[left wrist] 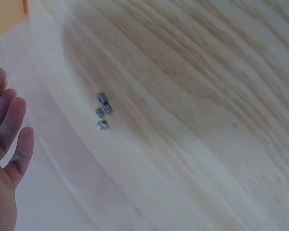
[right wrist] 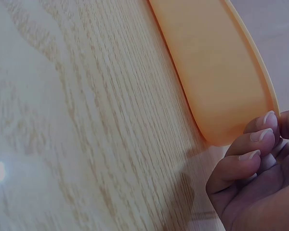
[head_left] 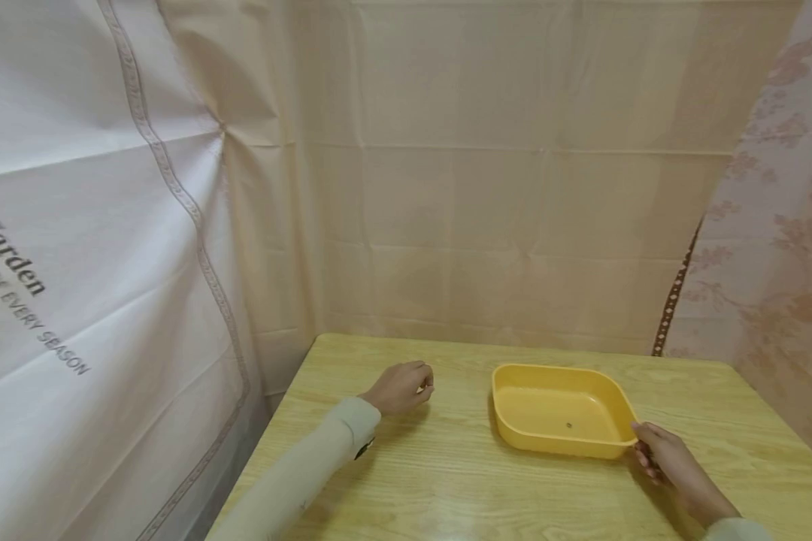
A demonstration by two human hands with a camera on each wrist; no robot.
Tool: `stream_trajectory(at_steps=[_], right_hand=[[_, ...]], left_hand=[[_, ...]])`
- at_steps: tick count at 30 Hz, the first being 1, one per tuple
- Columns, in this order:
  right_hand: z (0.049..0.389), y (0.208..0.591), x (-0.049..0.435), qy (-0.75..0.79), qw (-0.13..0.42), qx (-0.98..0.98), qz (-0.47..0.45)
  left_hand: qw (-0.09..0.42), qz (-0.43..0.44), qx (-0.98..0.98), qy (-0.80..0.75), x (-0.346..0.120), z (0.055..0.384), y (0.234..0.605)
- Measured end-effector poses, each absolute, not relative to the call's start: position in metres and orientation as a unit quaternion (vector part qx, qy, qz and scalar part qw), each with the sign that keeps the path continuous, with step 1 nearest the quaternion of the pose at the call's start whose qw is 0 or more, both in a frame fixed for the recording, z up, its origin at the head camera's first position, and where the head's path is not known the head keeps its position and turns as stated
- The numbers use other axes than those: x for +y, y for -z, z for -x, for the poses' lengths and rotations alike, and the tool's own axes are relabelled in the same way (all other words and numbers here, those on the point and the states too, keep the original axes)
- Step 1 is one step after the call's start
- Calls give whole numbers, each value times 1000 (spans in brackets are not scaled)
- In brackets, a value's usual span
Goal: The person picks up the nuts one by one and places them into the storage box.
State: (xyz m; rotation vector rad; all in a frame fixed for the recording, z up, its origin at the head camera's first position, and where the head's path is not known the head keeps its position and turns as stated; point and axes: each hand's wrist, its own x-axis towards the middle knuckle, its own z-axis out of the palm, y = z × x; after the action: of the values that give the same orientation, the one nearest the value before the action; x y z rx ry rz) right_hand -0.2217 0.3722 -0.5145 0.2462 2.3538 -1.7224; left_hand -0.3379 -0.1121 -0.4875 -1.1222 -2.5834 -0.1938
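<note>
My right hand [head_left: 670,458] pinches the near right corner of a yellow plastic tray [head_left: 555,445] between thumb and curled fingers; the right wrist view shows this grip on its rim [right wrist: 260,62]. A small dark round piece [head_left: 569,425], like a nut, lies on the tray floor. To the tray's left, my left hand [head_left: 398,388] hovers over the table, its fingers bent and the thumb tip close to the index finger. Whether anything is between those tips is hidden. Several metal nuts [left wrist: 103,111] lie clustered on the wood in the left wrist view; the head view does not show them.
A light wooden table [head_left: 446,488] with rounded corners carries everything. Beige cloth [head_left: 446,188] hangs behind its far edge, a white printed cloth [head_left: 95,248] at the left, a floral one [head_left: 771,248] at the right.
</note>
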Motion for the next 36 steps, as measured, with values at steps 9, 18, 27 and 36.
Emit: stream_trajectory(at_steps=[9,18,27,36], right_hand=[[221,513,372,578,111,804,-85],[224,513,374,571,109,809,-87],[223,512,373,572,111,808,-90],[222,510,372,576,117,804,-85]], left_hand=[[168,414,-892,67,-99,336,485],[140,407,-899,79,-85,337,481],[146,418,-895,60,-69,338,482],[150,429,-889,61,-56,335,479]])
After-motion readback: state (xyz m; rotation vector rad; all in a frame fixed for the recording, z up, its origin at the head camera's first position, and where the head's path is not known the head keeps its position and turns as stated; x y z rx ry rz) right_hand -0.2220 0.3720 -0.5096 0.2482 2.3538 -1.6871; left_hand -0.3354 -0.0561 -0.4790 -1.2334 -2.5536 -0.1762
